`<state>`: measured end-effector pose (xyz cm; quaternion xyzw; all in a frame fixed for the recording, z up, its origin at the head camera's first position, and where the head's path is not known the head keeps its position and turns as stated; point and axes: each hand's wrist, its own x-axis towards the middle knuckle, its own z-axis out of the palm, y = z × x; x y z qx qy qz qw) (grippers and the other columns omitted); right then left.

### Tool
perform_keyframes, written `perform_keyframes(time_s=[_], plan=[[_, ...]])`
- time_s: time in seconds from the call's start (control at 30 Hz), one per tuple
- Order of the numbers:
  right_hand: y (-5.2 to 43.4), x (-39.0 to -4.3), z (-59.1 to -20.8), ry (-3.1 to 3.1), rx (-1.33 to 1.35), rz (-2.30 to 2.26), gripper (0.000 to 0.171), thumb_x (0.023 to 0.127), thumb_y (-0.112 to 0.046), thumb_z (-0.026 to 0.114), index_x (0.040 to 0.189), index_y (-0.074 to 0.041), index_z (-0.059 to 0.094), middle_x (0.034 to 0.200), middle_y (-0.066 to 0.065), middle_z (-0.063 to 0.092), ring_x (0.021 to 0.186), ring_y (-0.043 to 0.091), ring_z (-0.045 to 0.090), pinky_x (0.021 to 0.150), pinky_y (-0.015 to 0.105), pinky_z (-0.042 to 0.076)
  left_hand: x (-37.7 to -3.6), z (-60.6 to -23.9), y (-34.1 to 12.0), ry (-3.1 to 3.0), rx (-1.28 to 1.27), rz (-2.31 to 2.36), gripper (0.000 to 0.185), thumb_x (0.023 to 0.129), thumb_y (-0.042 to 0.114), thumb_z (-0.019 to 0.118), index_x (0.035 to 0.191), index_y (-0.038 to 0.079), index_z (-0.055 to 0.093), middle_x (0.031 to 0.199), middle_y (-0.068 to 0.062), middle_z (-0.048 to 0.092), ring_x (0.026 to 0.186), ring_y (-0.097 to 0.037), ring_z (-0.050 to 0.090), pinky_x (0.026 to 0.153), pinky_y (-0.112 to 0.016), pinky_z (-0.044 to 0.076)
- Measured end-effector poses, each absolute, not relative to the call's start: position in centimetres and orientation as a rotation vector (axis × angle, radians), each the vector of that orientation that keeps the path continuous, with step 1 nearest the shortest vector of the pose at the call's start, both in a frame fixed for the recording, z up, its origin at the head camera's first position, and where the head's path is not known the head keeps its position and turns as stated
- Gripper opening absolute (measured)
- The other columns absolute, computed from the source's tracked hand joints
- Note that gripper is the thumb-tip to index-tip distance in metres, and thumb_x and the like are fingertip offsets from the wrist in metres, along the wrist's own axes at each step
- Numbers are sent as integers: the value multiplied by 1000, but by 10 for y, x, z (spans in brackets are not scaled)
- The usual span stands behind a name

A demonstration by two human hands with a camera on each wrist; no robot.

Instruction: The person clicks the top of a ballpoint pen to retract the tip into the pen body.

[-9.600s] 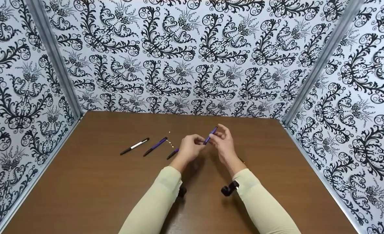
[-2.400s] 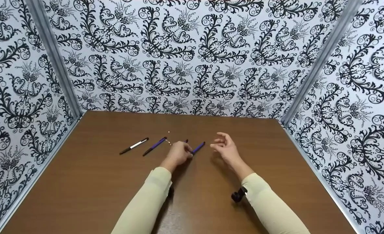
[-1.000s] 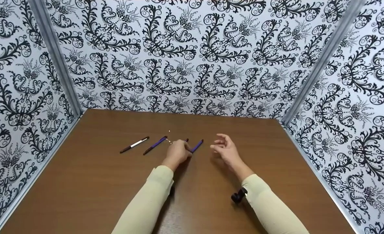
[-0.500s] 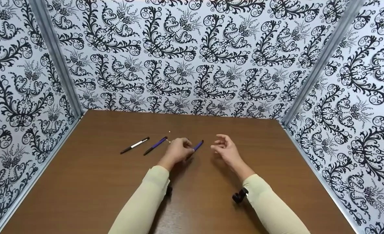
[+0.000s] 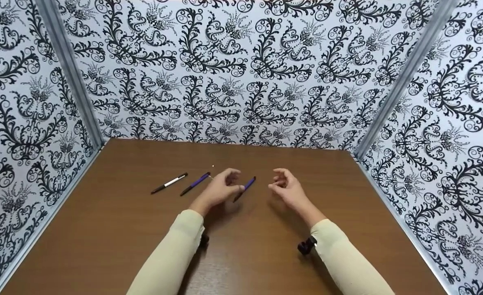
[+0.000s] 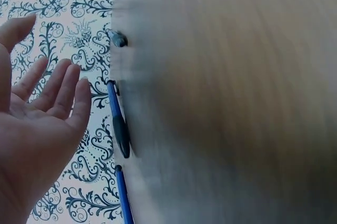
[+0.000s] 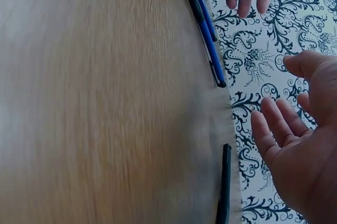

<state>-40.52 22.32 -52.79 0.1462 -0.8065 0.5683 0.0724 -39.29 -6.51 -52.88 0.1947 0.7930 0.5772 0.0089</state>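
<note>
While both hands hang loosely spread and hold nothing, the left hand (image 5: 219, 189) hovers just beside a slim purple pen (image 5: 245, 188) lying on the smooth brown table (image 5: 123, 229); the right hand (image 5: 289, 189) stays further off.

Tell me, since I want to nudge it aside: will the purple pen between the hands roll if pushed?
Probably. The purple pen looks slim and round, lying flat on the smooth wooden table, so a sideways push would likely roll it. It seems rigid and light; neither open hand touches it.
</note>
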Motion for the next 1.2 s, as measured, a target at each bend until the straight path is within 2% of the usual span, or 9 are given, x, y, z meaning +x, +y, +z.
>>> perform_keyframes(time_s=[0.2, 0.43, 0.67, 0.93, 1.1, 1.2], plan=[[231, -407, -526, -2449, 537, 1642, 51, 95, 4, 81, 142, 1, 62, 121, 19, 68, 111, 37, 71, 95, 36, 55, -390, -527, -72, 2431, 614, 1845, 64, 105, 21, 78, 161, 7, 49, 158, -21, 56, 149, -46, 49, 124, -61, 39], [237, -406, -525, -2485, 582, 1546, 48, 98, 2, 79, 143, 1, 60, 123, 18, 69, 114, 40, 70, 102, 49, 56, -387, -525, -81, 2392, 657, 1866, 71, 107, 23, 76, 166, 5, 41, 161, -25, 52, 151, -49, 46, 126, -61, 36], [243, -406, -525, -2501, 605, 1515, 49, 100, 3, 78, 145, 4, 58, 128, 23, 67, 120, 50, 65, 109, 61, 52, -387, -525, -85, 2381, 671, 1878, 73, 106, 24, 77, 166, 5, 40, 161, -25, 51, 152, -50, 45, 127, -63, 34], [252, -407, -523, -2518, 649, 1464, 50, 99, 7, 77, 144, 8, 56, 130, 33, 63, 121, 55, 63, 109, 66, 51, -385, -523, -85, 2383, 672, 1881, 71, 106, 24, 77, 166, 6, 42, 162, -26, 50, 152, -50, 45, 126, -62, 35], [264, -411, -525, -2575, 659, 1282, 54, 96, 4, 81, 145, 4, 57, 127, 24, 62, 120, 51, 65, 107, 60, 55, -384, -522, -86, 2372, 659, 1858, 71, 107, 25, 76, 167, 10, 41, 165, -23, 48, 154, -49, 43, 127, -61, 35], [272, -411, -528, -2607, 681, 1172, 56, 96, 2, 82, 145, 4, 58, 126, 23, 60, 120, 48, 65, 105, 57, 57, -384, -522, -88, 2354, 645, 1858, 71, 107, 26, 75, 168, 12, 40, 167, -23, 46, 155, -49, 41, 127, -61, 34]])
